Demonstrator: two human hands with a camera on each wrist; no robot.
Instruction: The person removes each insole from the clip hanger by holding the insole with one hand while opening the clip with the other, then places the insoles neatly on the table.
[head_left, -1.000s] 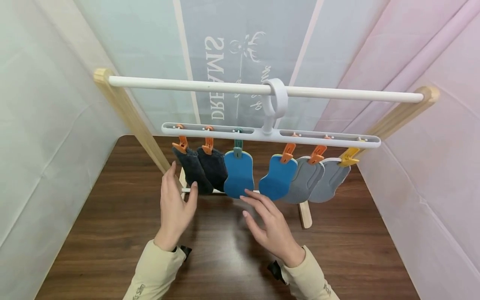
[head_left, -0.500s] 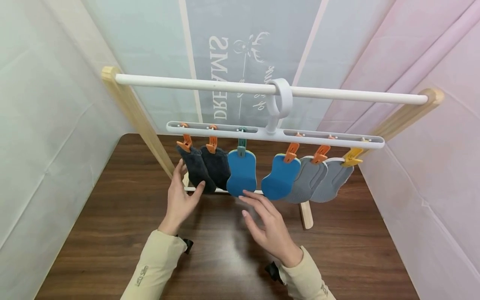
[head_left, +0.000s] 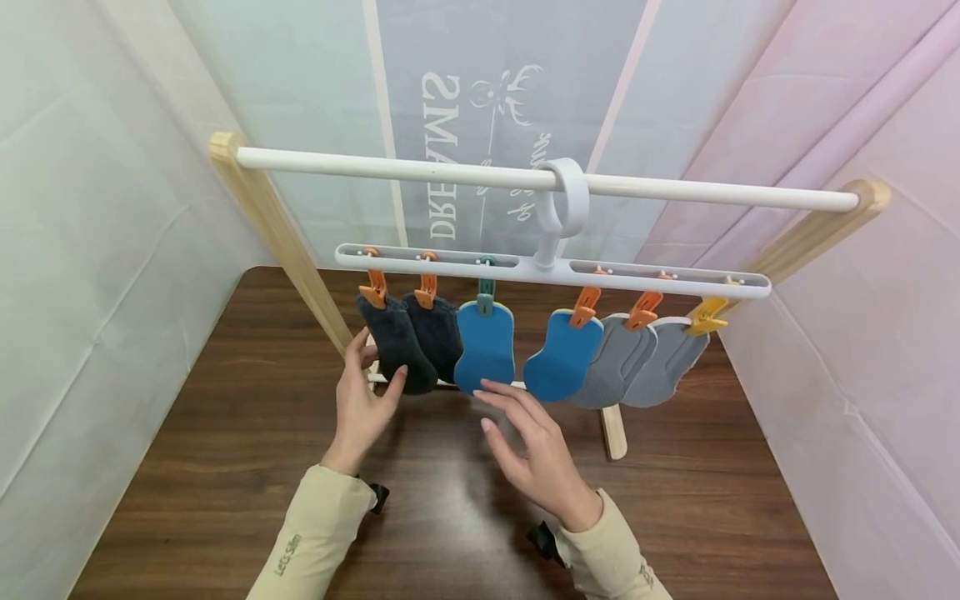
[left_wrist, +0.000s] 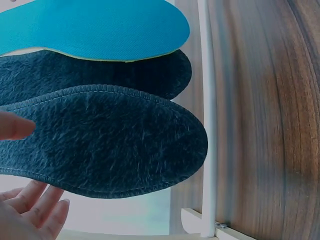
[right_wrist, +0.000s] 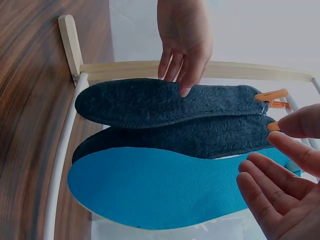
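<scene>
My left hand [head_left: 363, 410] is at the leftmost dark fleecy insole [head_left: 399, 346]. Its thumb [left_wrist: 17, 126] lies over the insole's front face, while relaxed fingers [left_wrist: 47, 207] extend past the side edge. My right hand [head_left: 536, 454] has loosely bent fingers and holds nothing; in the head view its fingertips overlap the lower end of a blue insole [head_left: 483, 346]. Between these two hangs a second dark insole [head_left: 438, 333]. Orange clips [head_left: 373, 290] and a green clip [head_left: 486, 298] hold these insoles beneath a white hanger [head_left: 547, 268].
Another blue insole [head_left: 564, 358] and two grey insoles [head_left: 667, 367] hang on the right, under orange and yellow clips [head_left: 707, 317]. The hanger hooks over a white rail [head_left: 450, 171] between wooden posts [head_left: 281, 237]. A lower white bar [left_wrist: 207, 100] runs above the brown wooden table [head_left: 450, 517].
My left hand has come in around the leftmost dark insole, which has turned its face more toward the front. The right hand stays near the blue insole. The head view has shifted slightly.
</scene>
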